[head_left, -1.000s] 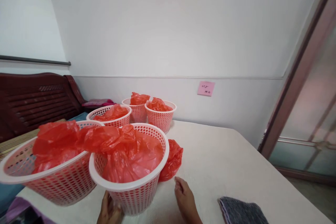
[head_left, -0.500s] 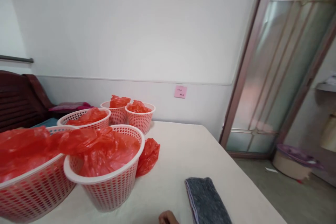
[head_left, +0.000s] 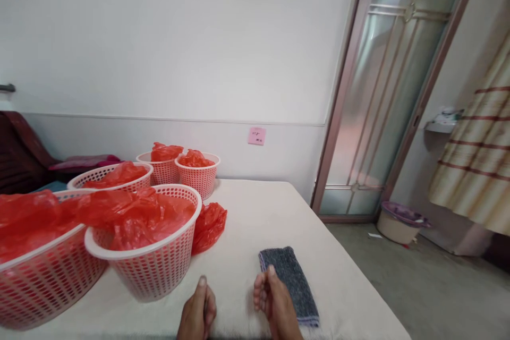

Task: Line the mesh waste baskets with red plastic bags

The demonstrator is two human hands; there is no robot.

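Observation:
My left hand (head_left: 198,309) is at the bottom centre, thumb up, its fingers curled in together and nothing seen in them. To its right, my right hand (head_left: 274,300) is loosely curled with the palm side turned inward, holding nothing. It overlaps the left edge of a folded dark grey cloth (head_left: 297,281) with a purple edge; whether it touches the cloth cannot be told. Left of my hands stands a pink perforated basket (head_left: 153,271) with red plastic bags (head_left: 147,218) in it. Another red bag (head_left: 209,226) lies crumpled beside that basket.
A larger pink basket (head_left: 51,287) fills the lower left; several more stand behind, also with red bags. The pale table (head_left: 247,212) meets a white wall bearing a pink note (head_left: 257,136). At right are a glass door (head_left: 370,90), a floor tub (head_left: 398,226) and a curtain (head_left: 478,159).
The view has turned to the right, so the baskets and cloth sit further left. Both my hands now show over the table; before, only part of one hand was at the bottom edge.

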